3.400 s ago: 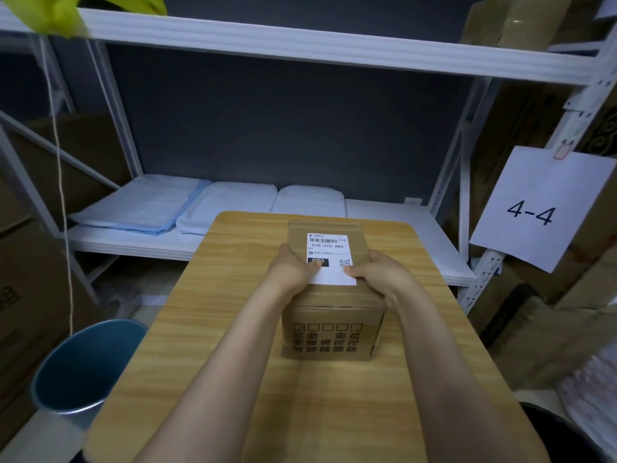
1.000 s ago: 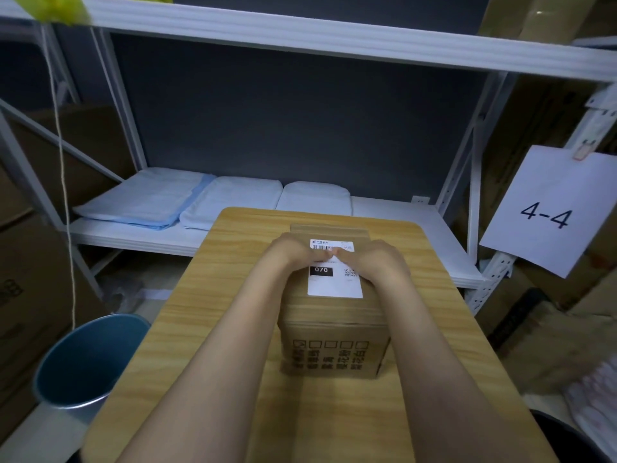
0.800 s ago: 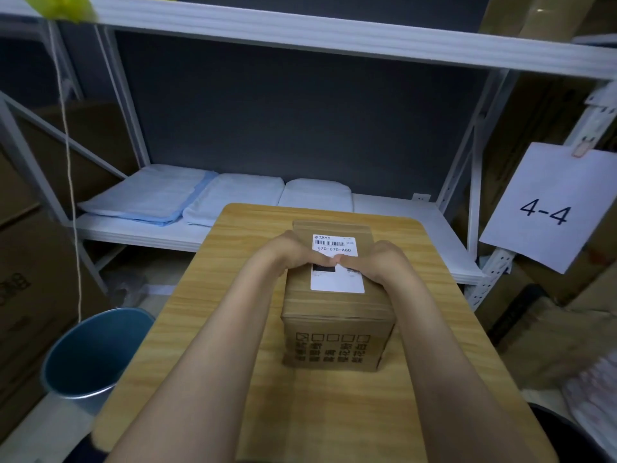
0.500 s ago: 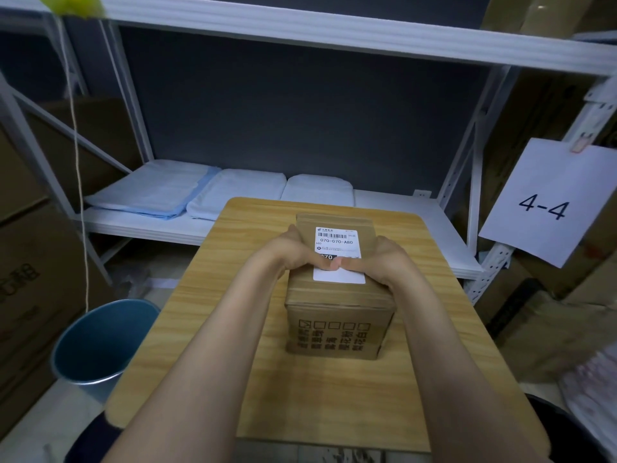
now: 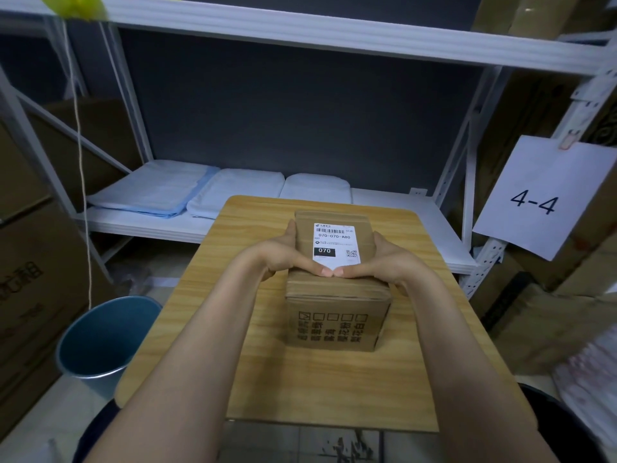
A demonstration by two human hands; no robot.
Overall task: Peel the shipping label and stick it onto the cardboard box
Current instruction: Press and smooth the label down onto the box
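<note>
White rectangular shipping label with barcode, "070-070-A80" and a black "070" block lies flat on top of the small brown cardboard box, roughly centred, no lifted corner visible. Box sits upright on the light wood-grain table, printed side panel facing the camera. Left hand cups the box's left top edge, right hand the right top edge; both thumbs meet tip to tip on the label's near edge, pressing down. Neither hand is clenched or gripping the label, just flat-pressing and steadying the box. No backing paper in view. Judgement: peel and placement look done, this is the final smoothing pass; likely only left is rubbing down the near edge and letting go. Beyond the table: blue round bin on the floor to the left, white metal shelf with folded pale cloths, paper sign "4-4" clipped on the right.
</note>
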